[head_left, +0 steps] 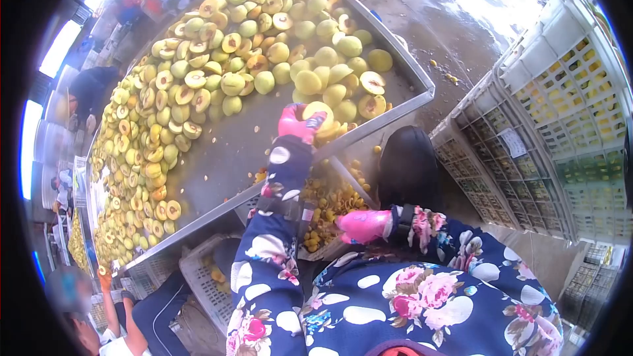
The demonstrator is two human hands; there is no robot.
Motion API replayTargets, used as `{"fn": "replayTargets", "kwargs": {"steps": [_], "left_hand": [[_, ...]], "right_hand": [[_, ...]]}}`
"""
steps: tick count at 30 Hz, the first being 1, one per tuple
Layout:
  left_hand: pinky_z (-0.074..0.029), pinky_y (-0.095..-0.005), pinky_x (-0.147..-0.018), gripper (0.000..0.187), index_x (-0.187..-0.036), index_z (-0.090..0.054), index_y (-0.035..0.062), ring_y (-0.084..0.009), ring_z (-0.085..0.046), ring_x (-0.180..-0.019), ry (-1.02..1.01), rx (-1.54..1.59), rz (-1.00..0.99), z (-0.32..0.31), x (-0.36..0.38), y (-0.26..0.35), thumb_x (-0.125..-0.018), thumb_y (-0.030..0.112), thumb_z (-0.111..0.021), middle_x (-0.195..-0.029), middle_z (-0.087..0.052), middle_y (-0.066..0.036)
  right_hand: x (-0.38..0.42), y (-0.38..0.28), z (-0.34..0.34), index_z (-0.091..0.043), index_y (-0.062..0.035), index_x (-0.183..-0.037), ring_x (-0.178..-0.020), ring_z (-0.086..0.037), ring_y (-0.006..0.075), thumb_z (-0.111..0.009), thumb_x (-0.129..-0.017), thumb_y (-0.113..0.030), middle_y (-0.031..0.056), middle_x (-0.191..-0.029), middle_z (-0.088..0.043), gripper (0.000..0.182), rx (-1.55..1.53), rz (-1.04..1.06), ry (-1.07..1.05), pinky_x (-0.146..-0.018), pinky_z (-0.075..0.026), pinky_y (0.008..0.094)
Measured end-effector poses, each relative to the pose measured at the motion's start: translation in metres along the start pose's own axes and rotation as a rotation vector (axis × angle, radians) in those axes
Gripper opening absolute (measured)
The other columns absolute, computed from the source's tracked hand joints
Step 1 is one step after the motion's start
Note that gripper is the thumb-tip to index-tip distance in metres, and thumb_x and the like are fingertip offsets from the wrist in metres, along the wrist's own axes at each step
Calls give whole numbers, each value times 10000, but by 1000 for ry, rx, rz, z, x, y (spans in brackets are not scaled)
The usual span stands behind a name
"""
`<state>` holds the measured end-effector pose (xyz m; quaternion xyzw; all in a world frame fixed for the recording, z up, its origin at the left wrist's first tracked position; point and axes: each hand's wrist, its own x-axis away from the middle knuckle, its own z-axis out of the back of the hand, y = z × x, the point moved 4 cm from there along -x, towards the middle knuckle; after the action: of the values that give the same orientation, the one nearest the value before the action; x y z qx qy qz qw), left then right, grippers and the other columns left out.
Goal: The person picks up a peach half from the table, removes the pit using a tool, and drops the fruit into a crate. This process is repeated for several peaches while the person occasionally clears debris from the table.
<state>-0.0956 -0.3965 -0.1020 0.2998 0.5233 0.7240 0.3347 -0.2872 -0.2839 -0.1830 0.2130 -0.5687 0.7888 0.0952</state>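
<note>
My left hand (299,124), in a pink glove, reaches over the near edge of the metal table (224,133). Its fingers are closed on a yellow fruit half (318,113) beside a heap of green-yellow fruit (324,57). Lower down and to the right, my right hand (364,226), also pink-gloved, is closed in front of my body. It is above a container of small yellow fruit pieces (323,216) below the table edge. Whatever the right hand may hold is hidden. Many cut halves with brown centres (194,79) cover the table's left side.
Stacked white crates (527,115) hold fruit at the right. A dark rounded object (407,166) stands near the table corner. Below the table is a white basket (204,277). A co-worker's gloved hand (104,279) touches the left end; other people are behind.
</note>
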Motion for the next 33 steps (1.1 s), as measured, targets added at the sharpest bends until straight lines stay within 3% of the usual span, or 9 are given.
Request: {"fn": "replayTargets", "kwargs": {"steps": [1,2,4,6,9,13,17,24,33], "left_hand": [[-512,-289,-724,401,-1006,-524,13,-176,-594,-818,-31,286,138,10,8,-5,-678,70,-747,-896,-594,-78],[-519,-323,-729,369,-1013,-526,11,-206,-593,-851,-60,342,-216,28,12,-17,-706,85,-715,-921,-595,-99],[-524,-374,-737,329,-1030,-528,6,-258,-587,-900,-99,679,-252,54,36,-26,-757,138,-655,-965,-596,-135],[-520,-411,-743,331,-1048,-527,3,-300,-579,-935,-100,1232,414,66,78,16,-802,213,-599,-1001,-595,-164],[-515,-414,-748,387,-1059,-533,4,-319,-582,-919,-74,1330,494,74,115,34,-845,325,-510,-1021,-593,-181],[-498,-465,-762,392,-1065,-521,-20,-334,-567,-924,0,1281,422,81,134,8,-913,330,-433,-1072,-562,-206],[-511,-394,-776,389,-1077,-522,-59,-315,-588,-906,199,1178,357,76,155,22,-944,285,-400,-1012,-590,-209],[-502,-337,-776,395,-1110,-525,-38,-234,-593,-913,-49,1060,336,68,163,9,-947,301,-402,-1021,-598,-184],[-518,-285,-618,297,-942,-604,-42,-185,-616,-691,24,693,304,64,161,6,-912,238,-507,-830,-647,-135]], "right_hand": [[5,-1,0,-553,5,-906,-659,-592,188,-472,-885,-309,110,-757,-611,325,-144,-6,45,-575,-451,345],[11,-7,3,-527,-1,-960,-651,-578,161,-472,-893,-303,85,-748,-596,314,-292,-6,90,-565,-443,322],[27,-21,13,-481,-5,-1034,-640,-556,139,-487,-898,-276,59,-741,-577,303,-455,42,123,-561,-433,298],[49,-57,35,-466,6,-1029,-639,-535,161,-539,-881,-222,85,-745,-573,281,-394,172,236,-589,-430,307],[63,-99,58,-470,3,-1040,-706,-601,287,-572,-860,-251,186,-765,-580,328,-327,141,390,-629,-450,367],[59,-124,62,-479,-6,-1000,-751,-595,373,-579,-848,-266,218,-777,-587,318,-88,161,541,-631,-446,418],[54,-129,58,-476,1,-986,-750,-593,394,-561,-854,-269,230,-766,-587,312,-44,113,560,-628,-442,445],[51,-124,51,-466,25,-978,-759,-591,400,-533,-867,-276,245,-782,-589,328,16,155,574,-639,-446,450],[33,-94,40,-439,42,-999,-736,-602,368,-500,-863,-196,244,-772,-585,281,74,65,332,-644,-456,412]]}}
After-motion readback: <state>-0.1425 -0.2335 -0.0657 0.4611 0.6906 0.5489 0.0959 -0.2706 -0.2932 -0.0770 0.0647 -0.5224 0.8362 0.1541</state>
